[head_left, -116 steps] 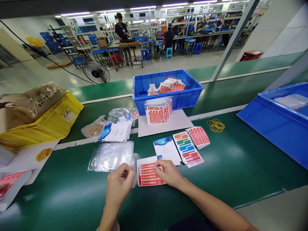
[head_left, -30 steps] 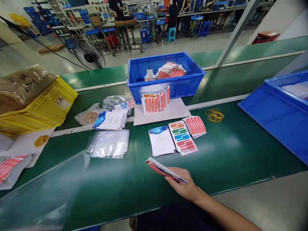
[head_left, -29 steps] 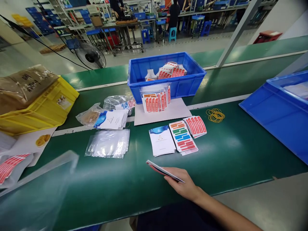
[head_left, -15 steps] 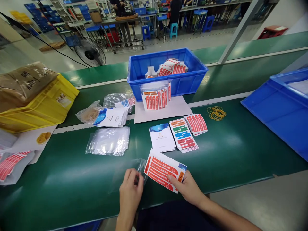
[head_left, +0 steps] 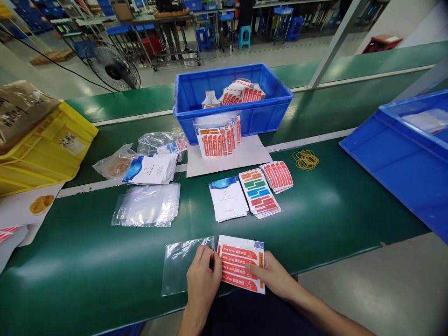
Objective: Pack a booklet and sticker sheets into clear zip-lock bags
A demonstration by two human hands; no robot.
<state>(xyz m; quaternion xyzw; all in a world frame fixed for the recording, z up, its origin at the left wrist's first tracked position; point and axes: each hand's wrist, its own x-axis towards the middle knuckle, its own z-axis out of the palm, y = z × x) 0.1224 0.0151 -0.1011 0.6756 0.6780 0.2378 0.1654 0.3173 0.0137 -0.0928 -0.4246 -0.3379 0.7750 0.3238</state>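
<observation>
My right hand (head_left: 275, 276) is closed on a small stack of label sheets (head_left: 241, 266), the top one red and white with "Max Level" and "Min Level" strips. Closed at the edge of a clear plastic bag (head_left: 178, 270), my left hand (head_left: 205, 273) pinches its opening. The left edge of the sheets meets the bag's mouth; whether they are inside it is hidden by my fingers. Beyond my hands lie a pile of white and blue booklets (head_left: 229, 200), a pile of multicoloured label sheets (head_left: 259, 191) and a pile of red label sheets (head_left: 277, 176).
Clear bags (head_left: 149, 205) lie stacked at left, below more booklets (head_left: 152, 169). A blue bin (head_left: 234, 109) with packed labels stands behind, filled bags (head_left: 217, 137) leaning on it. Rubber bands (head_left: 306, 160) lie at right. A yellow crate (head_left: 49, 140) and another blue bin (head_left: 399, 154) flank the green table.
The label sheets have turned straighter and moved down against the bag's mouth. The clear bag now lies flatter and shows more fully left of my left hand. The view has shifted slightly.
</observation>
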